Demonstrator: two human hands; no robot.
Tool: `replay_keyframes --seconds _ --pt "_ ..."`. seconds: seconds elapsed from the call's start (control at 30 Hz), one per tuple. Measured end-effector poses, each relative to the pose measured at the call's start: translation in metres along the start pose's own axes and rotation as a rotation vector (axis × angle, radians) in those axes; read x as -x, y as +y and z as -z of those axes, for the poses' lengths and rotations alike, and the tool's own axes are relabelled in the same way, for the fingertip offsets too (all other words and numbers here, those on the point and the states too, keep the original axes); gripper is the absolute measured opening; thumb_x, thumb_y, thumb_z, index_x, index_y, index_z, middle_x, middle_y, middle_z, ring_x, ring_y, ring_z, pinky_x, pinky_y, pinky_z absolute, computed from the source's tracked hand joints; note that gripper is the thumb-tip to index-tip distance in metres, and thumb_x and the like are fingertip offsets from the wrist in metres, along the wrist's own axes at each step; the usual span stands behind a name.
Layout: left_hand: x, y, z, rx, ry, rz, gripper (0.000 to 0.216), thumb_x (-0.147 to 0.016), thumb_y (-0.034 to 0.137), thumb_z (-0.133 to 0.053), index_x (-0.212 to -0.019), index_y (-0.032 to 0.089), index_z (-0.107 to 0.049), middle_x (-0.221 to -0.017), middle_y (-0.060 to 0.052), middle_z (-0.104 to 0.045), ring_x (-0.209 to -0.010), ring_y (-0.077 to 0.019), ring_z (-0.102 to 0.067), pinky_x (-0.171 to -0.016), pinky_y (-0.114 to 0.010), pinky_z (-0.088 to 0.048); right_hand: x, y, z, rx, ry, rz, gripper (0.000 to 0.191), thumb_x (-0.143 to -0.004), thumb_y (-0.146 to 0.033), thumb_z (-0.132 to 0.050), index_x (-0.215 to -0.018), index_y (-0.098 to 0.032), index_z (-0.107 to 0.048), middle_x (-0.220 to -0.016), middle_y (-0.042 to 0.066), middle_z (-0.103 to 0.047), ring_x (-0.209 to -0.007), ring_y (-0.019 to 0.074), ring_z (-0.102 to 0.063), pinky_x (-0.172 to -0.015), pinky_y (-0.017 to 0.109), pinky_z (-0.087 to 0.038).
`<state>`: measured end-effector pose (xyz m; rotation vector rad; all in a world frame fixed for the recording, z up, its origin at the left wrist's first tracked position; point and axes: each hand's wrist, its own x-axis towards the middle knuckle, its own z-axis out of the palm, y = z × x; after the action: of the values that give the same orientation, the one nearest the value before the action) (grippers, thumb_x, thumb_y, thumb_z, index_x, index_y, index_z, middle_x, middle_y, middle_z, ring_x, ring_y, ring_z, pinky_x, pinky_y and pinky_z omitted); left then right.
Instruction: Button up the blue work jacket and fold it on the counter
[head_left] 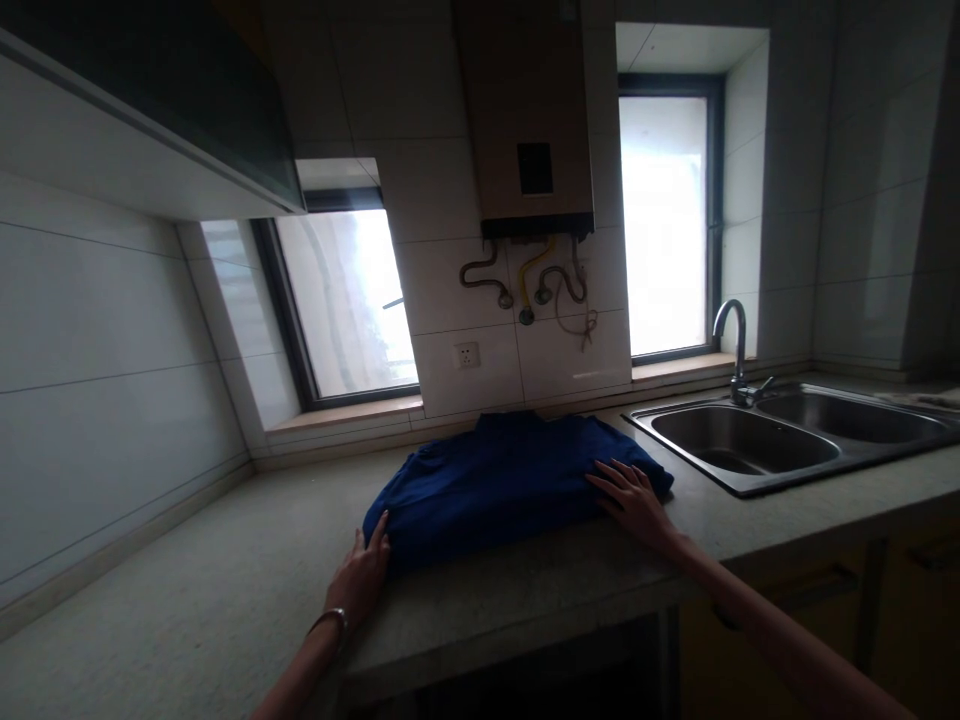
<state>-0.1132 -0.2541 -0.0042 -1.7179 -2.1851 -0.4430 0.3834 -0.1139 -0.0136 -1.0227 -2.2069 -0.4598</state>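
Note:
A dark blue shirt [487, 490] lies spread on the countertop, with what looks like its collar toward the wall and its near edge toward me. My left hand [361, 572], with a bracelet on the wrist, touches the shirt's near left corner. Its visible fingers are stretched out along the cloth, and part of the hand is in shadow. On the right part of the shirt rests my right hand [634, 503], flat, with the fingers spread apart.
The pale countertop [225, 560] runs along the tiled wall. To the right is a double steel sink [739, 488] with a curved faucet [741, 340]. A water heater [529, 120] with pipes hangs above the shirt. A wall cabinet [150, 110] juts out at upper left.

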Motion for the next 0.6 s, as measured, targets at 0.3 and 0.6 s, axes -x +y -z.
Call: replay_keyframes --seconds 0.3,0.6 --pt "-0.0002 -0.0003 -0.0013 0.049 0.008 0.044 0.051 -0.09 0.023 -0.02 -0.13 0.012 -0.048 -0.135 -0.021 -0.047 -0.115 -0.0331 -0.054 -0.087 -0.052 -0.049 -0.0021 -0.0009 0.0025 -0.012 0.038 -0.019 0.045 -0.086 -0.034 -0.053 -0.131 -0.038 -0.048 -0.138 -0.001 -0.046 -0.124 0.0283 -0.041 -0.098 0.048 -0.035" --pt "-0.0014 -0.0029 -0.0021 0.055 -0.004 0.012 0.049 -0.089 0.021 -0.022 -0.129 0.012 -0.049 -0.136 -0.02 -0.046 -0.119 -0.034 -0.051 -0.09 -0.052 -0.048 -0.0038 -0.0009 0.0016 -0.013 0.024 -0.042 0.046 -0.085 -0.035 -0.055 -0.13 -0.04 -0.048 -0.138 -0.003 -0.046 -0.125 0.028 -0.04 -0.098 0.047 -0.034"
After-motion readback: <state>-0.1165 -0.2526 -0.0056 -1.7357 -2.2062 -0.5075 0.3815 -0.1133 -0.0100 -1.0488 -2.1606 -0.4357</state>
